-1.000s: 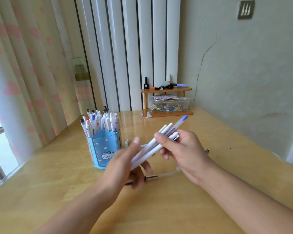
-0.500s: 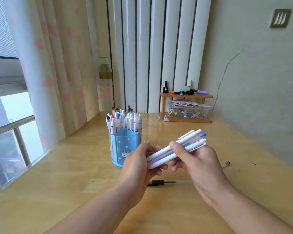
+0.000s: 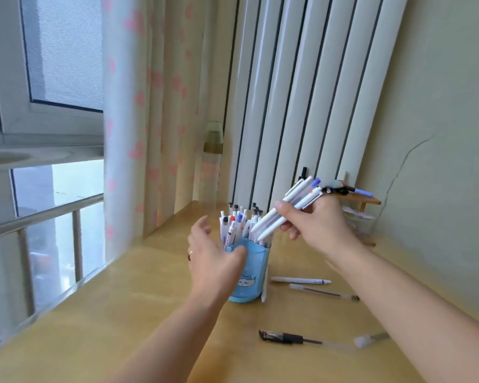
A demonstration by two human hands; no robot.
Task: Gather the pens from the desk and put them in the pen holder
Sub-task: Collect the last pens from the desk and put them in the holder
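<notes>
The wooden desk (image 3: 155, 305) runs along the window, and near its middle stands the blue pen holder (image 3: 253, 275), already crowded with upright pens. The left hand (image 3: 215, 261) reaches in beside the holder with fingers spread and nothing in them; its fingertips seem to touch the holder's near wall, though I cannot tell if it has a real grip. The right hand (image 3: 320, 226) is clenched around a bundle of white pens (image 3: 286, 210), slanted with the lower ends just over the holder's rim on its right side. To do this well, the left hand should likely steady the holder so it does not tip, while the right brings the bundle closer to upright and finds a gap among the standing pens before letting go; a slanted drop risks pens catching on the rim and spilling. Loose pens are left on the desk: a white pen (image 3: 300, 280) just right of the holder, a clear pen (image 3: 324, 292) beside it, and a black-gripped pen (image 3: 289, 338) nearer the person.
</notes>
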